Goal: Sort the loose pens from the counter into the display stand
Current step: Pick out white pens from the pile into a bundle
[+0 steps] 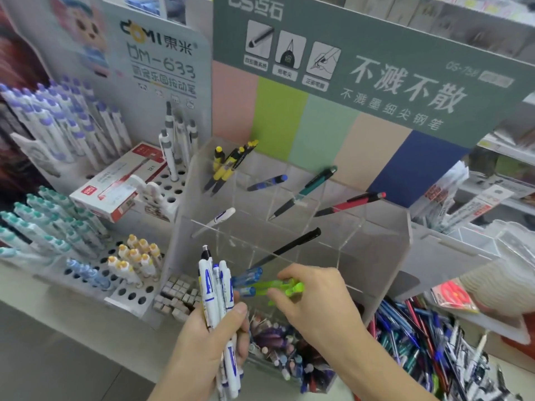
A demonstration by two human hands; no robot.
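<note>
Left of frame: perforated racks (86,273) of capped pens, a red box (121,180) lying on them. Lower centre, my left hand (214,342) is clamped on a bundle of white pens (215,287), tips up, I'd say parked so the other hand can pick. My right hand (315,296) pinches green pens (285,286) at the front cell of the clear stand (385,235), blue pens (246,277) just beside; likely dropping by colour. Single sample pens lean in the rear cells. Lower right, the loose pile (419,342) lies on the worktop. Shop shelving behind, blurred.
</note>
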